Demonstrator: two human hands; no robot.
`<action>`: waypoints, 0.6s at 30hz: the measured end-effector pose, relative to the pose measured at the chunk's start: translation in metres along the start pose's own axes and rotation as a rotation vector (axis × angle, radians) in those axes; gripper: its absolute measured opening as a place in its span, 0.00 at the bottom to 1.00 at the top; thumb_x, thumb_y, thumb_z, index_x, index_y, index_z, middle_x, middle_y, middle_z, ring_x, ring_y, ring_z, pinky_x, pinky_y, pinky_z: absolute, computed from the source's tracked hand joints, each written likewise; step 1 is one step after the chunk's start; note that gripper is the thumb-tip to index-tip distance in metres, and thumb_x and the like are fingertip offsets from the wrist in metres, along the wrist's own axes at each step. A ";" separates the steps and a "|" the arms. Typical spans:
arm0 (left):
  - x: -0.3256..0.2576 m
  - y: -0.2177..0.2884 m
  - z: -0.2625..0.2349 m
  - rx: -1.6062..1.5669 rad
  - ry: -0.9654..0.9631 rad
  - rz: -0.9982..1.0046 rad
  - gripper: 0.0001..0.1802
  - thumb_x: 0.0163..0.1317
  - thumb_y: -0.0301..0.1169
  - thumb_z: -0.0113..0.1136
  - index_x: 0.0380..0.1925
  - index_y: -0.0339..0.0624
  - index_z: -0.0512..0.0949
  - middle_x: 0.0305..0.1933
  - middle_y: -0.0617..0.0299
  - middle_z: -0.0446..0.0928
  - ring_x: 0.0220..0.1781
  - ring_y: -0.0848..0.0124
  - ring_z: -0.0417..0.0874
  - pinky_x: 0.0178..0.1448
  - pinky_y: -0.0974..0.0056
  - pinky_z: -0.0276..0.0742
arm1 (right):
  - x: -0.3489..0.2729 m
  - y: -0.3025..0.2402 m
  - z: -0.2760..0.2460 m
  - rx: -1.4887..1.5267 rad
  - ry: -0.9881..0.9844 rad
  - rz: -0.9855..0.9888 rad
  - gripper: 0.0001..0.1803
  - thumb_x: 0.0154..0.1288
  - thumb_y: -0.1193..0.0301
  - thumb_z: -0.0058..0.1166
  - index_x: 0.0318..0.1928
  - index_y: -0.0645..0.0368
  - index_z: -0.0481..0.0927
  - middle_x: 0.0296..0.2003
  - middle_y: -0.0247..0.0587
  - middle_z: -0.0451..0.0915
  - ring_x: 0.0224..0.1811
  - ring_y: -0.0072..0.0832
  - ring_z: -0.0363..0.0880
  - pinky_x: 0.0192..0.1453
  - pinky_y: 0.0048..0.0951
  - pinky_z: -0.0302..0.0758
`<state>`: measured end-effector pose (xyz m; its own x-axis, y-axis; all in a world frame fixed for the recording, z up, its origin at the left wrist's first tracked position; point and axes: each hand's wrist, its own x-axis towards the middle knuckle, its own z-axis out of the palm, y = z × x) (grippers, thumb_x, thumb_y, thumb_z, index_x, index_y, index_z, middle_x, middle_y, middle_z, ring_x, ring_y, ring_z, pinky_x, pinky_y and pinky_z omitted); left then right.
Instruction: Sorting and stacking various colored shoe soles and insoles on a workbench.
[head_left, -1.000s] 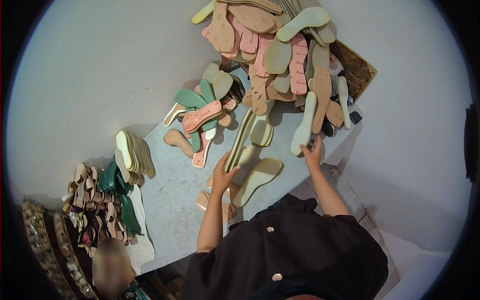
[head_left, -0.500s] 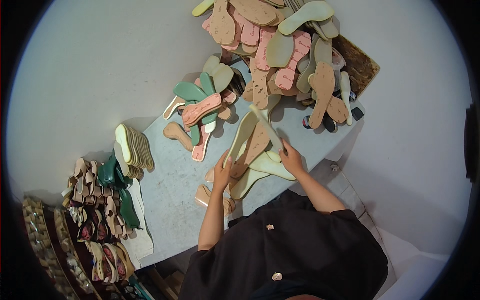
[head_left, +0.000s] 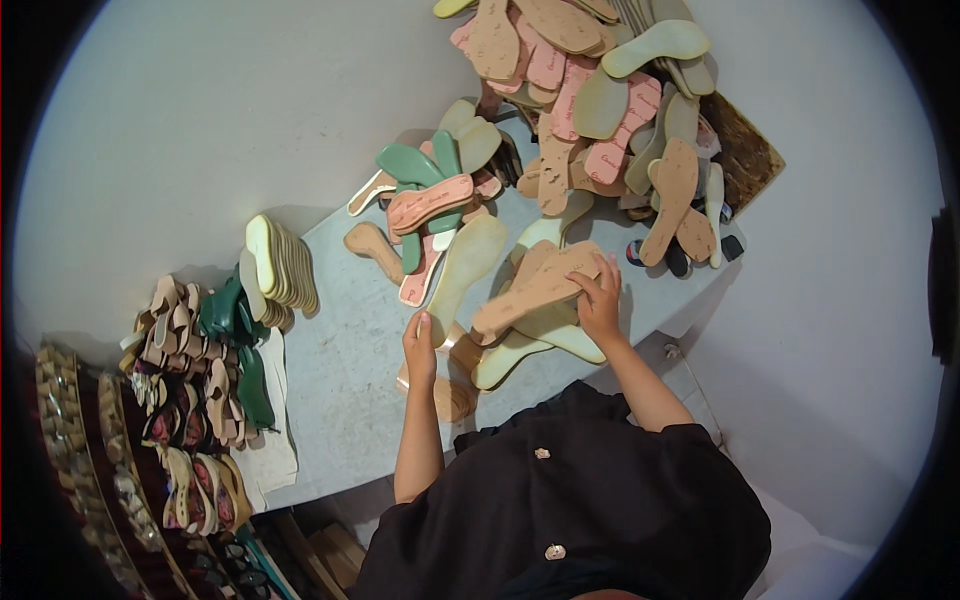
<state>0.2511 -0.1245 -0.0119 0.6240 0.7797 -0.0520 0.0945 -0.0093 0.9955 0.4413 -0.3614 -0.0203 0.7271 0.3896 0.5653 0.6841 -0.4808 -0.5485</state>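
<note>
My left hand (head_left: 420, 345) grips the heel end of a pale yellow-green insole (head_left: 468, 262), which points up and away from me. In my right hand (head_left: 598, 303) is a tan insole (head_left: 540, 287) with small print on its face, tilted over the pile and slightly smeared by motion. The fingers lie across its wide end, the thumb hidden. Beneath it, several pale insoles (head_left: 505, 362) overlap on the grey table (head_left: 345, 400). Beside my left wrist lie tan, shiny heel-shaped pieces (head_left: 450, 398), partly hidden by the forearm.
A big heap of tan, pink and pale insoles (head_left: 605, 105) stands at the far right against a wooden board (head_left: 745, 150). Green and pink insoles (head_left: 430, 200) lie at the far middle. At left are a row of pale insoles (head_left: 280, 265) and several sandals (head_left: 190, 390).
The two insoles have moved apart. My right hand has turned its insole from edge-on to tan face up; my left hand has shifted its pale one leftward. The whole view has shifted slightly.
</note>
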 end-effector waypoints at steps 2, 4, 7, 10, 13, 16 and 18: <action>-0.003 0.000 -0.007 -0.069 0.048 -0.023 0.20 0.65 0.42 0.50 0.43 0.33 0.75 0.38 0.62 0.76 0.40 0.76 0.73 0.46 0.72 0.68 | -0.002 -0.004 0.002 0.110 0.057 0.004 0.19 0.49 0.81 0.47 0.39 0.45 0.82 0.54 0.43 0.69 0.64 0.45 0.58 0.65 0.48 0.49; -0.008 -0.002 -0.014 -0.077 0.084 -0.027 0.19 0.65 0.40 0.50 0.43 0.34 0.75 0.37 0.62 0.76 0.39 0.76 0.73 0.45 0.72 0.69 | -0.001 -0.007 0.009 0.214 0.012 0.030 0.19 0.49 0.80 0.48 0.40 0.45 0.81 0.53 0.43 0.70 0.64 0.44 0.58 0.65 0.48 0.49; -0.015 -0.007 -0.021 -0.042 0.136 -0.044 0.16 0.63 0.37 0.52 0.44 0.35 0.75 0.37 0.61 0.76 0.37 0.75 0.74 0.42 0.72 0.70 | 0.004 -0.015 0.008 0.192 -0.124 0.067 0.17 0.49 0.78 0.51 0.40 0.46 0.80 0.51 0.41 0.72 0.63 0.42 0.59 0.65 0.49 0.49; -0.021 -0.016 -0.027 0.127 0.125 -0.077 0.16 0.61 0.35 0.53 0.45 0.37 0.74 0.36 0.58 0.76 0.35 0.73 0.76 0.40 0.70 0.71 | 0.008 -0.021 0.005 0.093 -0.225 0.069 0.14 0.51 0.73 0.55 0.41 0.50 0.79 0.47 0.40 0.75 0.60 0.40 0.62 0.64 0.46 0.51; -0.027 -0.029 -0.036 0.313 0.090 -0.115 0.21 0.56 0.34 0.56 0.50 0.39 0.71 0.36 0.51 0.77 0.36 0.67 0.79 0.41 0.66 0.73 | 0.018 -0.025 0.001 0.232 -0.292 0.128 0.13 0.53 0.69 0.57 0.41 0.55 0.77 0.40 0.39 0.78 0.54 0.37 0.69 0.61 0.40 0.58; -0.030 -0.031 -0.038 0.511 0.053 -0.111 0.27 0.52 0.36 0.59 0.53 0.41 0.69 0.38 0.47 0.78 0.39 0.57 0.80 0.45 0.61 0.73 | 0.031 -0.027 -0.003 0.457 -0.365 0.285 0.13 0.57 0.67 0.57 0.41 0.60 0.75 0.35 0.39 0.79 0.45 0.30 0.75 0.53 0.33 0.66; -0.028 -0.028 -0.036 0.738 0.029 -0.111 0.35 0.46 0.42 0.63 0.55 0.44 0.67 0.44 0.46 0.77 0.45 0.52 0.78 0.50 0.54 0.69 | 0.036 -0.022 -0.003 0.671 -0.293 0.330 0.14 0.57 0.70 0.59 0.40 0.62 0.72 0.32 0.38 0.79 0.34 0.19 0.76 0.37 0.25 0.73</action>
<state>0.2027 -0.1232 -0.0359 0.5607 0.8167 -0.1366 0.6585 -0.3397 0.6716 0.4520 -0.3389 0.0137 0.8200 0.5448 0.1754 0.2521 -0.0687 -0.9653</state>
